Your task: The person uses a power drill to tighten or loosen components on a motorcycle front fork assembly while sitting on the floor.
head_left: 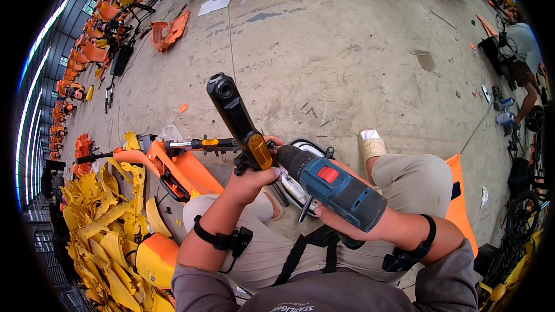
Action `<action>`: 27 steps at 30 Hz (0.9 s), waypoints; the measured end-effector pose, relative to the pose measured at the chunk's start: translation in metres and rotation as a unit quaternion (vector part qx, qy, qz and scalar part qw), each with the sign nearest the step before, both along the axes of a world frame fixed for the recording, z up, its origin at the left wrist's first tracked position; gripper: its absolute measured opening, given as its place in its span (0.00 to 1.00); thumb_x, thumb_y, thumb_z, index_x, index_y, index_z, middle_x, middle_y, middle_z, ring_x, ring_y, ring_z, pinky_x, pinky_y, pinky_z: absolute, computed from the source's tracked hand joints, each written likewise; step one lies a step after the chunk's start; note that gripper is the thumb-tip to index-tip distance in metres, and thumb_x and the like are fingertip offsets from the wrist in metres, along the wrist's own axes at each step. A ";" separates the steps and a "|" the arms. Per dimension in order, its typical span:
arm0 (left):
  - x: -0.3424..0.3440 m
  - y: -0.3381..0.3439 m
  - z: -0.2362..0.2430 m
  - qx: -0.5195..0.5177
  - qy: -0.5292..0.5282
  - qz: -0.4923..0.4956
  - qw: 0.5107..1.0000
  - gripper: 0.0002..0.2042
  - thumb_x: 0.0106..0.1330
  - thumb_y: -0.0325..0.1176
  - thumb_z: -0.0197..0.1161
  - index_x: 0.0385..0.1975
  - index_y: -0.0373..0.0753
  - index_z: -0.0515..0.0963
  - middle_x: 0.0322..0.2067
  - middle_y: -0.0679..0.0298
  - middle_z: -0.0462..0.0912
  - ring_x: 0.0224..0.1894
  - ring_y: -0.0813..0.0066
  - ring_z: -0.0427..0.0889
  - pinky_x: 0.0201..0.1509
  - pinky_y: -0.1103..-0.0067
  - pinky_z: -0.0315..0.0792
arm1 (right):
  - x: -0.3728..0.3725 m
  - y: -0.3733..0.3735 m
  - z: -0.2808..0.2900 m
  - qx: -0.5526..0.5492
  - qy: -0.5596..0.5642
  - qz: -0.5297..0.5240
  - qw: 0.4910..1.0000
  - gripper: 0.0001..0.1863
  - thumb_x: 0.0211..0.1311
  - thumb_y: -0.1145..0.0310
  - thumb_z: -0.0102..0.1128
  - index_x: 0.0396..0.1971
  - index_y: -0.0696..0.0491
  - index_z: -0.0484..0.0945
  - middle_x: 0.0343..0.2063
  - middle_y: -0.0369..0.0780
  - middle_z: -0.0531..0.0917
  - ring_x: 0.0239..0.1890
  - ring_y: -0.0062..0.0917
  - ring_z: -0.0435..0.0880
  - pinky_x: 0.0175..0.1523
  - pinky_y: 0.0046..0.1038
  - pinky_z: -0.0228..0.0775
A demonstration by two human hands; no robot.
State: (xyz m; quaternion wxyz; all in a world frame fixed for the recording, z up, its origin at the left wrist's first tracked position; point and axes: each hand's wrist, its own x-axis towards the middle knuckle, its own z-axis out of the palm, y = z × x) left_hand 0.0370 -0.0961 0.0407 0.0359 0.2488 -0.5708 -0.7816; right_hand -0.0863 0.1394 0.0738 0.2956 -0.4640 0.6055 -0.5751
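My left hand [254, 181] is closed around the lower end of a black fork leg [234, 110]. An orange reflector sits on the leg, and its far end has a round hole. In my right hand [335, 219] is a blue and black cordless drill [341, 188] with a red switch on top. The drill's chuck points at the fork leg beside my left fingers; whether its bit touches is hidden. Behind them lies a second fork leg [202, 144], silver and black with an orange reflector. A round black-and-white part [296, 188] shows partly under the drill.
Broken yellow plastic panels [110, 225] are heaped at my left. An orange scooter body panel [185, 167] lies near my left knee, another orange panel [167, 32] farther off. Rows of orange scooters [95, 49] line the left. Another person [520, 52] bends over parts at far right.
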 end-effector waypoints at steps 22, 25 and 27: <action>0.000 -0.001 0.000 -0.009 -0.005 -0.011 1.000 0.27 0.55 0.23 0.66 0.58 0.38 0.72 0.42 0.66 0.78 0.42 0.78 0.80 0.46 0.78 0.77 | -0.001 0.002 0.004 0.030 -0.026 0.018 0.999 0.40 0.58 0.73 0.68 0.70 0.54 0.58 0.44 0.40 0.81 0.41 0.25 0.83 0.50 0.26 0.74; 0.001 -0.002 -0.002 -0.014 -0.004 -0.014 1.000 0.27 0.55 0.23 0.66 0.58 0.37 0.72 0.41 0.65 0.77 0.42 0.77 0.80 0.45 0.78 0.78 | -0.001 0.002 0.005 0.040 -0.036 0.019 0.998 0.40 0.58 0.73 0.68 0.69 0.54 0.59 0.44 0.40 0.81 0.42 0.24 0.82 0.50 0.27 0.74; 0.001 -0.002 -0.003 -0.015 -0.008 -0.011 1.000 0.27 0.55 0.23 0.66 0.58 0.37 0.72 0.42 0.65 0.76 0.42 0.77 0.80 0.45 0.78 0.78 | -0.001 0.002 0.005 0.046 -0.049 0.019 0.998 0.40 0.58 0.73 0.68 0.69 0.53 0.59 0.44 0.40 0.81 0.42 0.25 0.82 0.50 0.27 0.74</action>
